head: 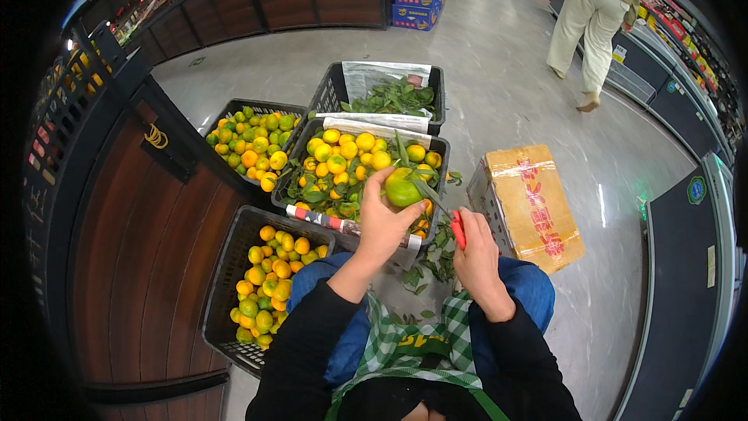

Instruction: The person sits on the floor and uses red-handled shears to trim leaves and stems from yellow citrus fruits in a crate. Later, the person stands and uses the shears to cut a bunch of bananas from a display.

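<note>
My left hand [380, 228] holds a greenish mandarin [403, 188] with leaves on its stem, above a black plastic crate [443, 149]. Red-handled snips [458, 230] are in my right hand [478, 257]. Their blades point up towards the fruit's leaves and are partly hidden, so I cannot tell whether they touch the stem. Inside the crate below, yellow and orange mandarins [345, 155] lie among leafy twigs, with newspaper [380, 124] along the edges. Cut leaves [435, 260] lie on the floor between my knees.
Behind stands a crate [330, 88] of loose leaves. Two more crates, one at the left [266, 105] and one nearer me [224, 280], hold mandarins. A taped carton [534, 204] sits at my right. Wooden display panelling [158, 245] borders my left; a person [596, 23] is at the upper right.
</note>
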Motion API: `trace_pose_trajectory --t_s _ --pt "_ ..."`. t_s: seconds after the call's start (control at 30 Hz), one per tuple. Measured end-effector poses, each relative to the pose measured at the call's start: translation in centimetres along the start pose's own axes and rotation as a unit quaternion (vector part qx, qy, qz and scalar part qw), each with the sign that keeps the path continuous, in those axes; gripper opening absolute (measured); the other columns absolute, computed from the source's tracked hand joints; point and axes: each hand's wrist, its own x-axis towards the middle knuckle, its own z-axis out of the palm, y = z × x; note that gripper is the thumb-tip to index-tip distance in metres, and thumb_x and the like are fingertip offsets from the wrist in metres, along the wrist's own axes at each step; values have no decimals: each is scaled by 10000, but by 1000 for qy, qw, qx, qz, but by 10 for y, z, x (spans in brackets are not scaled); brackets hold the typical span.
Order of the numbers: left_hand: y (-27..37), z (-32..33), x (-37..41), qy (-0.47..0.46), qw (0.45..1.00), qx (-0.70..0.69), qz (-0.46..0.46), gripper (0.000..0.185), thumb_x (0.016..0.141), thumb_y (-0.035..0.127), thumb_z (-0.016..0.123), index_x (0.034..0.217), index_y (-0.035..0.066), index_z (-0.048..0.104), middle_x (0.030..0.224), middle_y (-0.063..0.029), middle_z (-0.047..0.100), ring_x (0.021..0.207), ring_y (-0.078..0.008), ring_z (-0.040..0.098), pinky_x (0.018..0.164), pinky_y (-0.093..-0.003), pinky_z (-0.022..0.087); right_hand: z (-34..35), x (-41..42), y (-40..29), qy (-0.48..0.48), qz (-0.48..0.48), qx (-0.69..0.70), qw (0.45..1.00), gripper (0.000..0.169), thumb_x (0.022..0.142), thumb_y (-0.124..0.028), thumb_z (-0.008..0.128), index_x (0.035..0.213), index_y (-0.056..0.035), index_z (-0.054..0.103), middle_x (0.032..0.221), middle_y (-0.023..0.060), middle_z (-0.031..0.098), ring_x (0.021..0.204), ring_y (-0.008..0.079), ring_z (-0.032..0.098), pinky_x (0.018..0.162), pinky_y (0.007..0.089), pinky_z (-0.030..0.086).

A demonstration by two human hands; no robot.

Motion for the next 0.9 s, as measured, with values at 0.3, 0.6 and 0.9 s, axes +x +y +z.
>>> trace_pose_trajectory --t_s 0.3,0.6,0.9 --pt "8 2 -2 98 919 353 147 667 661 80 803 1210 -10 436 1128 -153 453 1070 -283 484 931 -363 410 -3 -3 -2 -37 11 -68 997 364 824 -30 579 1183 -26 516 1021 147 550 960 349 544 751 437 482" --pt "10 4 -4 99 884 407 207 647 628 57 785 1183 5 456 1129 -184 436 1071 -364 465 924 -402 409 4 -5 3 -52 40 -77 995 402 798 7 558 1194 -29 505 1009 156 546 964 360 542 749 450 486" --pt "4 8 -10 32 843 470 259 650 602 27 783 1180 32 484 1132 -185 466 1043 -387 508 867 -421 450 10 -8 1 -114 51 -72 990 386 825 -57 546 1202 -12 478 981 204 585 869 409 594 749 490 472"
